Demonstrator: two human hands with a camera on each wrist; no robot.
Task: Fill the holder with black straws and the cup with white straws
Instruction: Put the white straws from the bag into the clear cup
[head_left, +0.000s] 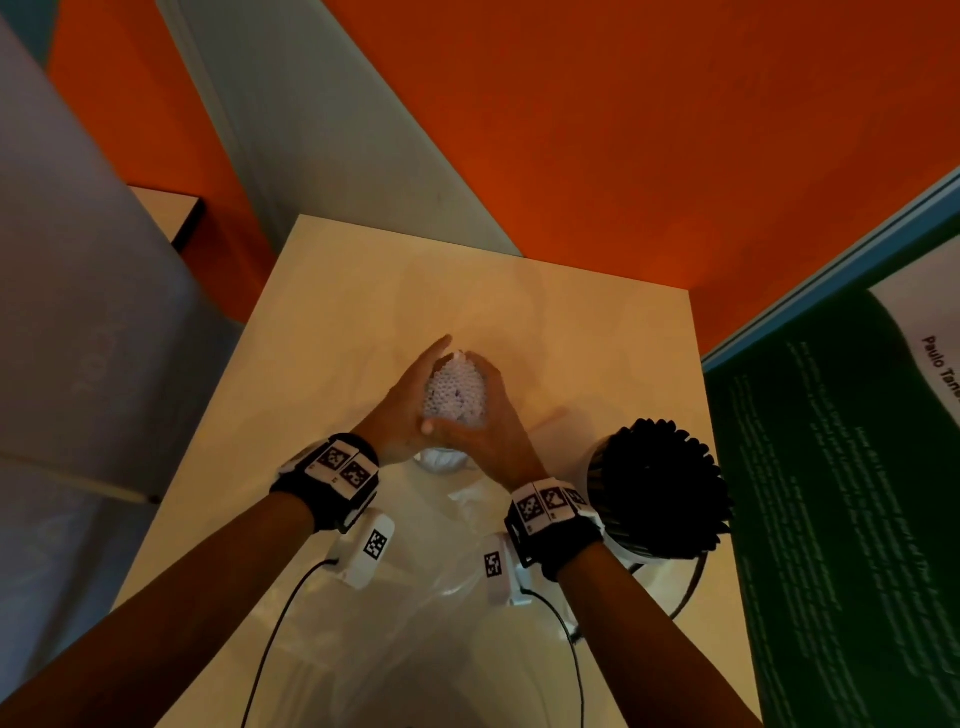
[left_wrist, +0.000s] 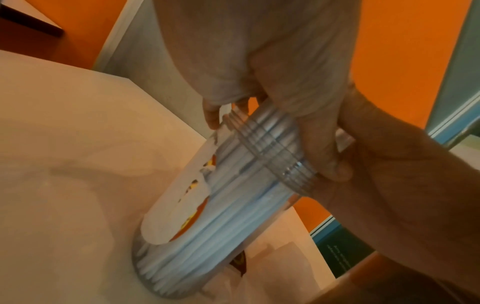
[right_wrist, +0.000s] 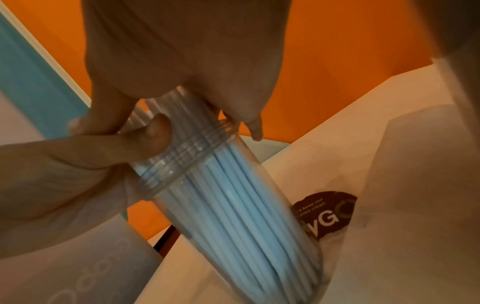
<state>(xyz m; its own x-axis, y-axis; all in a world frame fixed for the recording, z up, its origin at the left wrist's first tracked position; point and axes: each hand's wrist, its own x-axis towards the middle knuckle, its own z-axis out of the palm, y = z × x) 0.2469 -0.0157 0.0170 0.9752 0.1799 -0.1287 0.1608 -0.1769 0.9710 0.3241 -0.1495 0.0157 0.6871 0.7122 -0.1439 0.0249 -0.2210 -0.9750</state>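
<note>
A clear plastic cup (left_wrist: 259, 170) with a threaded rim stands at the middle of the table, packed with white straws (head_left: 454, 387). Their tops rise above the rim. My left hand (head_left: 410, 400) and right hand (head_left: 488, 421) clasp the bundle's top from either side, fingers wrapped round it and thumbs near the rim. The wrist views show the cup (right_wrist: 182, 164) full of white straws (right_wrist: 246, 216) down to its base. To the right, a white holder (head_left: 636, 553) carries a dense fan of black straws (head_left: 660, 483); neither hand touches it.
The pale wooden table (head_left: 337, 312) has a crumpled clear plastic bag (head_left: 415, 623) on its near half, under my wrists. A green printed board (head_left: 831, 519) stands along the right edge, close to the holder. Orange floor lies beyond the far edge.
</note>
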